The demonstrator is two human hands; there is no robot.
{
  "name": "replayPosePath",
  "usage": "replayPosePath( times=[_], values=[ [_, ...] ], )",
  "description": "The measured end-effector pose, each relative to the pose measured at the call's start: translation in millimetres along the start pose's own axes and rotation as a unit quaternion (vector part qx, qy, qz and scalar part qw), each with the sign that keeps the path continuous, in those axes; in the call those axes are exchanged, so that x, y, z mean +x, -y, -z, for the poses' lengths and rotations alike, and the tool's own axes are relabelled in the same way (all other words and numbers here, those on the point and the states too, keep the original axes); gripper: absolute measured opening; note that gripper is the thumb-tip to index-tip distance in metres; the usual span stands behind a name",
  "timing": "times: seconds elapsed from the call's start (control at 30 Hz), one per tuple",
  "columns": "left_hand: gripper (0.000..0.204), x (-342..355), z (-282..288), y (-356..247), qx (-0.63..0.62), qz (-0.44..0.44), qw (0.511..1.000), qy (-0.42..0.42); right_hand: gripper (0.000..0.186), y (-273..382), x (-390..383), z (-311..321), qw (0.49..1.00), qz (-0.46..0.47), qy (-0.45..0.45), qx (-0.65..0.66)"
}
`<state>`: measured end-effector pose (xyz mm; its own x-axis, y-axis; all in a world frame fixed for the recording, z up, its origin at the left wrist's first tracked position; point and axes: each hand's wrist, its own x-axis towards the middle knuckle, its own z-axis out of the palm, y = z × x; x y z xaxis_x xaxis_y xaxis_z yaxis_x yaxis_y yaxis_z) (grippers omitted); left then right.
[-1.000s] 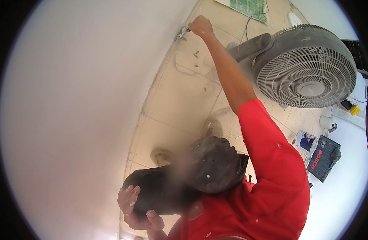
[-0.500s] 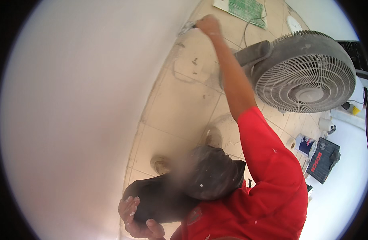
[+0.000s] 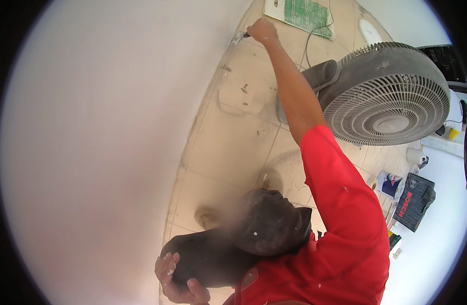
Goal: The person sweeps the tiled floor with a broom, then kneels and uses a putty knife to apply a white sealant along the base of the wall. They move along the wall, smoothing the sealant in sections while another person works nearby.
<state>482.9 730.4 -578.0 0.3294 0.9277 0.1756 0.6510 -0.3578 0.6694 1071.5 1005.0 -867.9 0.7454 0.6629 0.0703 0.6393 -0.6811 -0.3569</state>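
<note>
At the far end of my outstretched right arm, my right hand is closed around the dark handle of a small tool with a pale, smeared end. Whether it is a brush or a scraper I cannot make out. The tool's end is at the seam where the white wall meets the tiled floor. Low in the view, my left hand rests against my dark-trousered knee. Its fingers and thumb are apart, white smears mark the fingertips, and it holds nothing.
Close to the right of my arm stands a large grey floor fan. A green-and-white panel lies beyond my right hand, with a cable beside it. A paint tin and a dark tool case sit at the right.
The view has shifted slightly. My right hand, still gripping the tool, appears a little lower and farther left along the wall's base. My left hand stays on the knee.
</note>
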Motion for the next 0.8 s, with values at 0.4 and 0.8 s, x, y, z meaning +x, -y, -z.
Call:
replayPosePath(
  times=[0.4, 0.8],
  values=[
    [0.04, 19.8, 3.8, 0.1, -0.034, -0.046, 0.998, 0.01, 0.042, 6.6, 30.9, 27.3, 0.996, -0.013, 0.081, 0.026],
    [0.039, 30.8, -3.3, 1.2, -0.033, -0.035, 0.999, 0.02, 0.045, 7.1, 63.6, 29.4, 0.998, -0.042, 0.052, 0.012]
  ],
)
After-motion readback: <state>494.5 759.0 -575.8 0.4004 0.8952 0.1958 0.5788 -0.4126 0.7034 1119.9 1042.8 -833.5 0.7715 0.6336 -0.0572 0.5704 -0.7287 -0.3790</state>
